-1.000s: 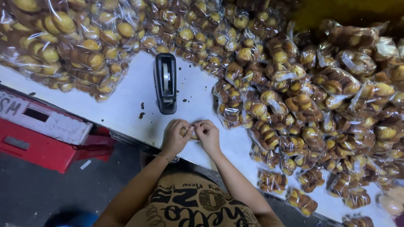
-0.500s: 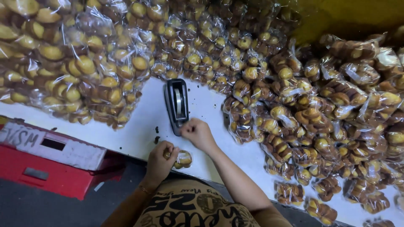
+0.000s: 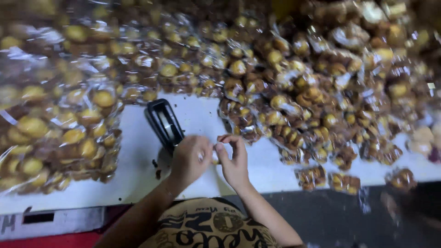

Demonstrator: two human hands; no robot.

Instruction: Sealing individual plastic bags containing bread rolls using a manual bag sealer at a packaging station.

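Note:
My left hand (image 3: 189, 160) and my right hand (image 3: 234, 158) meet over the white table (image 3: 138, 174), just below a black stapler-like tool (image 3: 164, 123). Both pinch a small clear packet (image 3: 214, 155) between their fingertips; the packet is mostly hidden by the fingers and blurred. The tool lies on the table touching the top of my left hand. A small clear bag of golden pastries (image 3: 239, 115) lies just above my right hand.
Large clear bags of round golden pastries (image 3: 59, 133) pile up at the left. Many small pastry packets (image 3: 321, 105) cover the table's back and right side. A red box with a white lid (image 3: 46, 225) sits below the table's front edge at lower left.
My right hand came back from the black tool and my left hand rose from the table edge; the two now meet on the small packet. The view has shifted.

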